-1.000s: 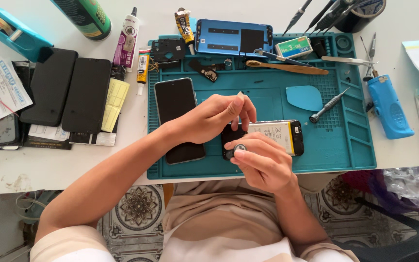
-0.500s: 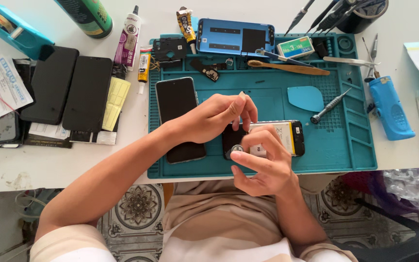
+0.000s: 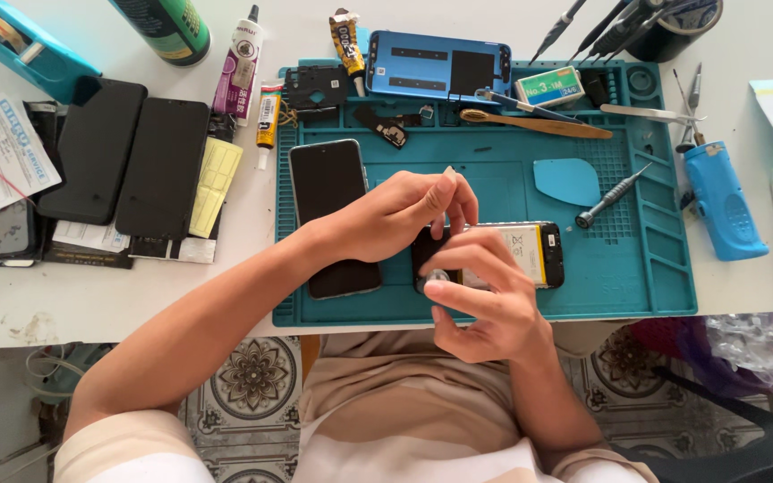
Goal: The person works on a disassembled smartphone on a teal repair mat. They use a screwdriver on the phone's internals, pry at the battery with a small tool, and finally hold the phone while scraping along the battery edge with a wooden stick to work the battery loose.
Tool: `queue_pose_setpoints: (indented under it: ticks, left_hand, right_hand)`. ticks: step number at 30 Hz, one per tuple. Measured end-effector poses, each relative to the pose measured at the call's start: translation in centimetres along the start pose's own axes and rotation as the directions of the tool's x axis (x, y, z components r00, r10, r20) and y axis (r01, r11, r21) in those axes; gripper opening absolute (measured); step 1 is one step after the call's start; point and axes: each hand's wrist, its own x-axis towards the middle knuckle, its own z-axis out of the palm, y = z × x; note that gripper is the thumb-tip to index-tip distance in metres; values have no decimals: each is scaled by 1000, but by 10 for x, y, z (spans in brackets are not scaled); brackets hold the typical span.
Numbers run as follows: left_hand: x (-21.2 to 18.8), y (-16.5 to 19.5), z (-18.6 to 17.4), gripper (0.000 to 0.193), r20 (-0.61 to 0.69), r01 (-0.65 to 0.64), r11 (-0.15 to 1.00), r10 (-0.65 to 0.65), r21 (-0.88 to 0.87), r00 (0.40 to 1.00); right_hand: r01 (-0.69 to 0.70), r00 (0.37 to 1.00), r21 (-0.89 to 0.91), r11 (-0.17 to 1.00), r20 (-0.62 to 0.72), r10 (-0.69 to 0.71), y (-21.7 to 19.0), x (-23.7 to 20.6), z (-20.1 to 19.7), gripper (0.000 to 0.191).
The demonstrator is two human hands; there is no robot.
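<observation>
Since a second ago, our right hand lifts slightly off the opened phone at the frame's centre, its fingers uncurling and spreading, a small pale piece now pinched at the thumb tip. Our left hand edges right.

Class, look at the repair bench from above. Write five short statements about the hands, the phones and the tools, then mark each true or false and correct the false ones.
1. Both hands work over the opened phone on the teal mat. True.
2. The left hand holds a screwdriver. False: the small screwdriver lies on the mat, untouched.
3. A dark-screened phone lies on the mat beside the left hand. True.
4. The blue back cover lies under the right hand. False: it sits at the mat's far edge.
5. The green can stands on the mat. False: it stands on the white table, off the mat.
</observation>
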Motion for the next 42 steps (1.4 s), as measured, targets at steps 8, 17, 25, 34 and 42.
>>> queue_pose_setpoints:
  ticks: [8, 17, 25, 34, 42]
  left_hand:
    - [-3, 16, 3, 48, -199, -139, 987, 153, 85, 968]
    - [-4, 29, -18, 9, -237, -23, 575, 373, 818, 897]
    - [0, 8, -10, 19, -112, 42, 234, 295, 971, 949]
    - [4, 2, -9, 11, -179, 98, 293, 265, 951, 947]
    - [7, -1, -8, 14, -140, 67, 257, 279, 964, 950]
  right_hand:
    - [-6, 1000, -23, 1000, -1, 6, 0, -3, 2, 62]
    - [-17, 1000, 24, 1000, 8, 17, -1, 2, 2, 61]
    - [-28, 999, 10, 1000, 29, 28, -1, 2, 2, 58]
    - [-25, 1000, -1, 1000, -13, 25, -2, 4, 5, 57]
    - [-4, 994, -35, 999, -107, 0, 0, 4, 6, 59]
